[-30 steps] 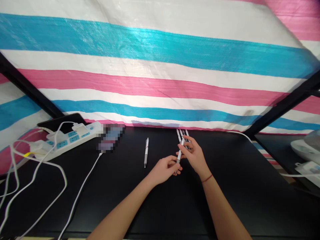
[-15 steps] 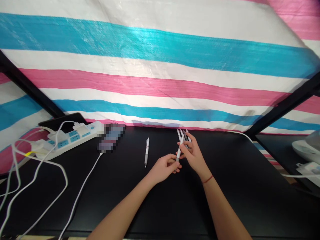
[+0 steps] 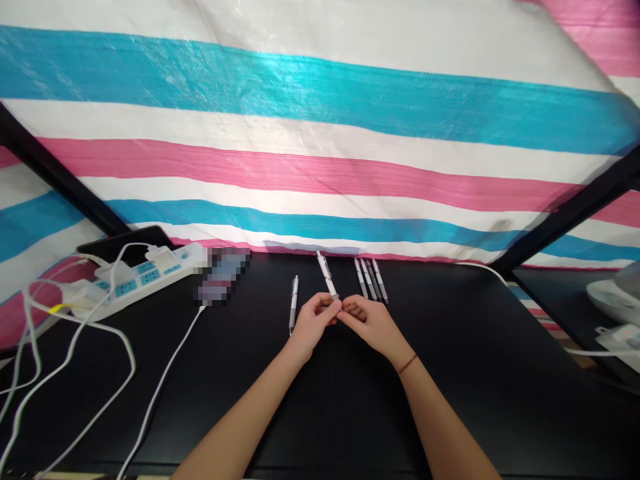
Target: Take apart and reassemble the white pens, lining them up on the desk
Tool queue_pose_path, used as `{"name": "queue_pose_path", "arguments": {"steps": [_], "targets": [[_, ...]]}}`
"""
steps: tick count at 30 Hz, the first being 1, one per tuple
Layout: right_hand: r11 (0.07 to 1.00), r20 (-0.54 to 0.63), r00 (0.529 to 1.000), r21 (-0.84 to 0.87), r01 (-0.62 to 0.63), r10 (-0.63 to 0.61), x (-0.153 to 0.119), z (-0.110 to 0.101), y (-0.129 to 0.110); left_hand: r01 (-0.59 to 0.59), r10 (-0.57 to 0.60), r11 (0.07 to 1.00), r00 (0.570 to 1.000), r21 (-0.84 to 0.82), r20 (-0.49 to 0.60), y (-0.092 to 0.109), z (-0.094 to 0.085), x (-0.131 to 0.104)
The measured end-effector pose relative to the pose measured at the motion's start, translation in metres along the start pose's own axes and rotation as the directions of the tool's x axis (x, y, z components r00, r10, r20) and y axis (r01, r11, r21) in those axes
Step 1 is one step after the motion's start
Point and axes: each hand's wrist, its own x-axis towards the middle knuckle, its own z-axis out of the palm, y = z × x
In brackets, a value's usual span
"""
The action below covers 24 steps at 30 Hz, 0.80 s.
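Observation:
My left hand (image 3: 316, 325) is closed on the grey grip end of a white click pen (image 3: 327, 275). The pen tilts up and to the left, its clip end pointing away from me. At the pen's lower end my right hand (image 3: 373, 325) pinches the tip with thumb and fingers, which hide the point itself. Another white and grey pen (image 3: 293, 301) lies just left of my left hand. Beyond my right hand several similar pens (image 3: 370, 280) lie side by side on the black table (image 3: 340, 413).
A white power strip (image 3: 165, 270) with plugs and looping white cables (image 3: 75, 347) occupies the left side. Near it lies a pixelated phone (image 3: 223, 277) on a charging cable. Striped sheeting (image 3: 320, 167) hangs behind the table, with dark frame bars (image 3: 565, 213) at both sides.
The held pen has moved left and swung from leaning right to leaning left. My right hand has gone from its upper part to its tip, uncovering the row of pens.

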Motion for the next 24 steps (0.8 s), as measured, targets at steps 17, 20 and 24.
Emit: {"name": "queue_pose_path", "arguments": {"steps": [17,20,24], "targets": [[0.754,-0.517,0.822,-0.435,-0.492,0.239,0.003,-0.058,0.054,-0.261,0.388,0.468,0.919,0.844,0.069,0.023,-0.039,0.005],[0.685,-0.509,0.821,-0.503,-0.527,0.258,0.002,-0.056,0.056,-0.159,0.396,0.313,0.918,0.936,0.023,0.022,-0.046,0.008],[0.681,-0.500,0.826,-0.513,-0.524,0.259,0.002,-0.052,0.056,-0.085,0.357,0.243,0.934,0.966,-0.007,0.016,-0.056,0.013]]}}
